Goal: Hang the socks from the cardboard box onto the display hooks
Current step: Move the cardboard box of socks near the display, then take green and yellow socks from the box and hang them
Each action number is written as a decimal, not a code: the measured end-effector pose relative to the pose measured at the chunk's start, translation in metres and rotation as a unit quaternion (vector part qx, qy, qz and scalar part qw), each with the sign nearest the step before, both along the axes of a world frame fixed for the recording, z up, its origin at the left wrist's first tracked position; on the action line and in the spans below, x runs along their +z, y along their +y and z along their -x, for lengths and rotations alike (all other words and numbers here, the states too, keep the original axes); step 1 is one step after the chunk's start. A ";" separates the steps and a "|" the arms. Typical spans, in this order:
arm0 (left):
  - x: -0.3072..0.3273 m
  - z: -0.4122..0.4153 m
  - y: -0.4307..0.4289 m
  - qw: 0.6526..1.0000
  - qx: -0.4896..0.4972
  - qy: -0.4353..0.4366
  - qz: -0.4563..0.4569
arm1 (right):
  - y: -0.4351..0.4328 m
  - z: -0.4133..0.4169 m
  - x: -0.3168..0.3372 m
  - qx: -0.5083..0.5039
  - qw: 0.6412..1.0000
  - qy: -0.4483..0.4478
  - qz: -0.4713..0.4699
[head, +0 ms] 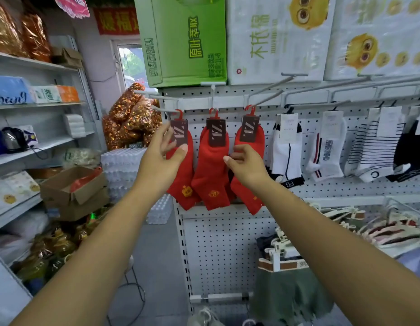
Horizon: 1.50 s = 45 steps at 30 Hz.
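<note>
At nine o'clock from our hands, a cardboard box [73, 188] sat open on a lower shelf, something red showing inside it. Higher, at the middle of the view, three red sock pairs hung in a row on the white pegboard [227, 243], each from its own display hook [265, 91].

Our left hand [163, 158] was raised with fingers spread and loosely open, gripping nothing we could make out; its fingertips overlapped the dark card of the left red socks [180, 175], which lay at two o'clock from the palm. The middle red socks [210, 170] hung between our two hands, free of both. Our right hand [247, 167] was curled, its fingers bent against the right red socks [249, 137] at twelve o'clock from the knuckles; whether it actually pinched the fabric we could not tell.

All three pairs ran long axis top to bottom, red plastic hangers at twelve o'clock, toes pointing down toward six, the lower ends fanning slightly apart. Each carried one dark card label and a small gold emblem near the toe.

At three o'clock, white and striped socks [286, 151] hung farther along the same rail.
</note>
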<state>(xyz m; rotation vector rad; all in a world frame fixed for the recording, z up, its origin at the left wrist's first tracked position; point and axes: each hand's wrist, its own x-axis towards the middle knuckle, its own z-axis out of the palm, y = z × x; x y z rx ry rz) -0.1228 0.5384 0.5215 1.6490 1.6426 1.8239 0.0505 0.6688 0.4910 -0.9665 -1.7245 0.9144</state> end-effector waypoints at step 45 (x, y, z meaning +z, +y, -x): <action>-0.494 -0.133 -0.590 0.731 0.355 -0.142 0.565 | -0.457 0.000 -0.439 0.440 0.785 -0.433 0.054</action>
